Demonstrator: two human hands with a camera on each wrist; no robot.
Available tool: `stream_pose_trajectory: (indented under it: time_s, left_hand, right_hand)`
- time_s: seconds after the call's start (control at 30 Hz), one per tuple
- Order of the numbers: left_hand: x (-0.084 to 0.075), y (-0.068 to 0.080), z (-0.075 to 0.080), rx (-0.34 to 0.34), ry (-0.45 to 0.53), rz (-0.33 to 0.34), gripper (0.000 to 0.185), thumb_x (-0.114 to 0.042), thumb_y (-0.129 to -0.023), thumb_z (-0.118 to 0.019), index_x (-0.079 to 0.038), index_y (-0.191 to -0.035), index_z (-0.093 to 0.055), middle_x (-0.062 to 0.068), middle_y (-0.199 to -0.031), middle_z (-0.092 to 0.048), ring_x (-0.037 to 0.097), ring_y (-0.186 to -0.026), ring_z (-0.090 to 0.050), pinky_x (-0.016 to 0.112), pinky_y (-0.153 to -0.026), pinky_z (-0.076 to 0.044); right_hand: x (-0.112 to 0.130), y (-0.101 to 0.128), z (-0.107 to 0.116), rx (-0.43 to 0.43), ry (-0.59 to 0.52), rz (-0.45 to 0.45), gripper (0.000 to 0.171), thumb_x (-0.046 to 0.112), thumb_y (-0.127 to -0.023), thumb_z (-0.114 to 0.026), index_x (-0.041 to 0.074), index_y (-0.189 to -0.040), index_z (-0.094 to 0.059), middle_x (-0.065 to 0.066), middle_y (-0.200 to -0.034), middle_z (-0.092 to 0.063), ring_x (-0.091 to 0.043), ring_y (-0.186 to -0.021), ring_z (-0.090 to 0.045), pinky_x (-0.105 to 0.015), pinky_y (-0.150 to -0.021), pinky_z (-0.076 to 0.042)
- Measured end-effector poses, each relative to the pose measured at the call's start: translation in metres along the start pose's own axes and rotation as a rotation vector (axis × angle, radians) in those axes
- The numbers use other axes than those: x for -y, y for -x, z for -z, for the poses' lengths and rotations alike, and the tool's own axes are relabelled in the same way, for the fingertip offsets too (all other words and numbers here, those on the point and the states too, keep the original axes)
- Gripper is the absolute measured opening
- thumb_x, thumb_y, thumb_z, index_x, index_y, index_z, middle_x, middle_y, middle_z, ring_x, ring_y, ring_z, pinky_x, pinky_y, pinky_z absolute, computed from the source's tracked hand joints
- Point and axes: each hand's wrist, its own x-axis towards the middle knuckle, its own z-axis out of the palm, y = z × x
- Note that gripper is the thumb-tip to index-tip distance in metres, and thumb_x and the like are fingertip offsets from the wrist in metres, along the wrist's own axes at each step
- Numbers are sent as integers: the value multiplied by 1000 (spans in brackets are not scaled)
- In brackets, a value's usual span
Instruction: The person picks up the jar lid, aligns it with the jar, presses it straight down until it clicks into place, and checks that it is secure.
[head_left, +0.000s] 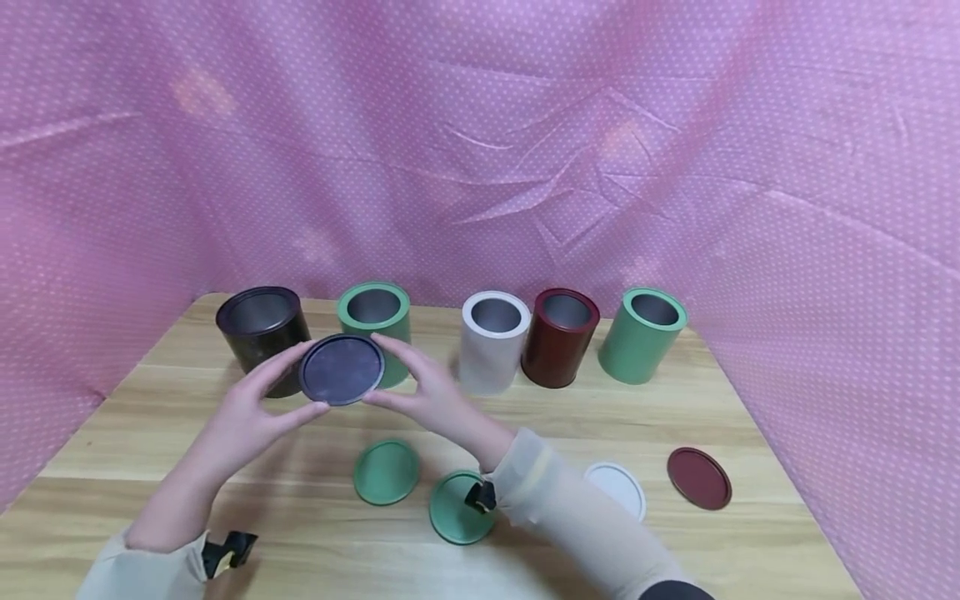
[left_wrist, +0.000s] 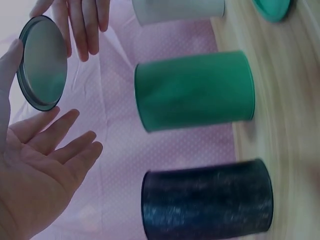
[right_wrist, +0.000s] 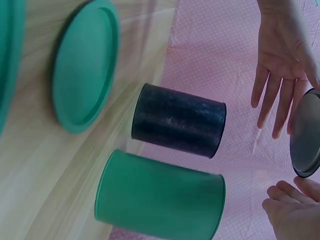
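A round black lid (head_left: pixel 342 370) is held up between both hands, above the table. My left hand (head_left: pixel 247 417) pinches its left edge between thumb and fingers, the other fingers spread loosely in the left wrist view. On the opposite edge, my right hand (head_left: pixel 431 396) grips with thumb above and below fingertips around the rim. The lid's underside (left_wrist: pixel 46 62) looks grey and shiny in the left wrist view. Just behind the hands stand an open black can (head_left: pixel 262 343) and an open green can (head_left: pixel 399 329), which the lid partly overlaps in the head view.
Further right stand an open white can (head_left: pixel 491 358), a dark red can (head_left: pixel 558 354) and another green can (head_left: pixel 637 350). Nearer lie two green lids (head_left: pixel 386 472), a white lid (head_left: pixel 618 487) partly behind the right sleeve, and a red lid (head_left: pixel 699 478). Pink dotted cloth (head_left: pixel 480 150) surrounds the table.
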Motion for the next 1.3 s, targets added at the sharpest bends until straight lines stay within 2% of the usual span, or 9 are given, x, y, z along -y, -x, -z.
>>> stream_pose_trajectory:
  time_s: [0.07,0.2,0.27,0.43,0.47,0.63,0.93,1.13,1.3]
  left_hand:
    - [2,1,4,-13,3,-2,74,-18,-79,-80,-20,-145,-46,16,-143,-50,-13,-125,-35,41,-104,-41]
    - [7,4,13,-43,0,1,75,-17,-80,-80,-23,-146,-45,15,-145,-48,-15,-125,-34,11,-104,-35]
    - [10,6,17,-50,-1,20,75,-17,-81,-79,-24,-146,-44,15,-147,-46,-10,-128,-35,8,-105,-32]
    - [25,8,26,-66,18,56,75,-15,-83,-77,-25,-148,-41,3,-151,-42,-12,-131,-31,1,-103,-26]
    - [29,8,28,-74,23,49,75,-14,-83,-77,-24,-148,-41,-3,-151,-42,-17,-127,-30,-4,-98,-24]
    - [42,3,40,-114,39,5,73,-8,-85,-74,-16,-149,-40,-22,-147,-36,-22,-125,-28,-5,-99,-22]
    - [68,-13,60,-115,112,-75,69,3,-86,-69,-5,-147,-39,-22,-144,-40,-14,-132,-30,0,-106,-22]
    - [87,-22,72,-74,104,4,70,-2,-90,-66,-18,-151,-35,-21,-149,-32,-18,-128,-28,-2,-103,-22]
    - [97,-35,84,-30,83,63,68,-9,-92,-66,-22,-151,-35,-26,-148,-31,-22,-123,-30,-5,-99,-24]
  right_hand:
    - [3,-3,-4,9,13,-5,72,25,-84,-76,14,-147,-42,-3,-149,-46,-19,-138,-41,-37,-113,-36]
    - [9,-12,-13,24,28,-11,76,29,-83,-76,19,-149,-40,-1,-150,-45,-14,-138,-41,-33,-112,-37]
    - [13,-17,-18,29,29,-3,77,29,-82,-78,19,-149,-40,-2,-149,-46,-13,-138,-41,-30,-112,-37]
    - [19,-35,-29,50,49,-5,81,32,-81,-79,16,-149,-38,0,-151,-42,-10,-140,-37,-25,-113,-34]
    - [21,-39,-31,55,49,-12,81,33,-81,-79,16,-149,-38,0,-152,-42,-9,-140,-37,-24,-112,-34]
    - [27,-58,-40,62,32,-9,79,34,-82,-77,18,-149,-38,2,-147,-47,-8,-130,-49,-21,-106,-40]
    - [29,-90,-58,76,-14,-41,77,34,-85,-74,20,-150,-36,2,-150,-43,-6,-138,-38,-22,-112,-33]
    - [25,-111,-69,87,-6,-49,75,35,-88,-71,21,-151,-33,3,-147,-46,-4,-134,-42,-19,-109,-34]
    - [23,-125,-75,98,30,-114,73,41,-90,-67,28,-151,-31,6,-147,-44,-4,-134,-41,-21,-108,-37]
